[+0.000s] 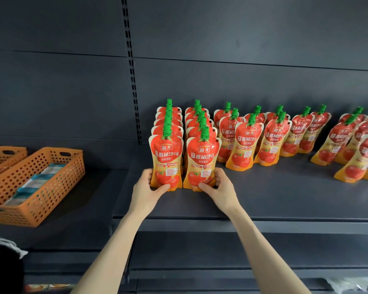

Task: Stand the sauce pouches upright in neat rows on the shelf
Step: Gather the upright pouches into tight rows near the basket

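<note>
Hands up front: left hand (149, 185) grips left front pouch (167, 158), right hand (221, 187) grips right front pouch (202, 162), fingers (218, 174) curled round the bases, squaring two rows at the shelf (263, 198) left end. Next up: the leaning pouches (348, 145) further right, maybe some toppled, it's blurry there.

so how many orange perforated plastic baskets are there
2, both on the left shelf: the nearer basket holds pale packets; the other basket sits behind it, cut off by the frame.

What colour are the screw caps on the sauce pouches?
Green, on every sauce pouch cap; the head view shows it plainly.
</note>
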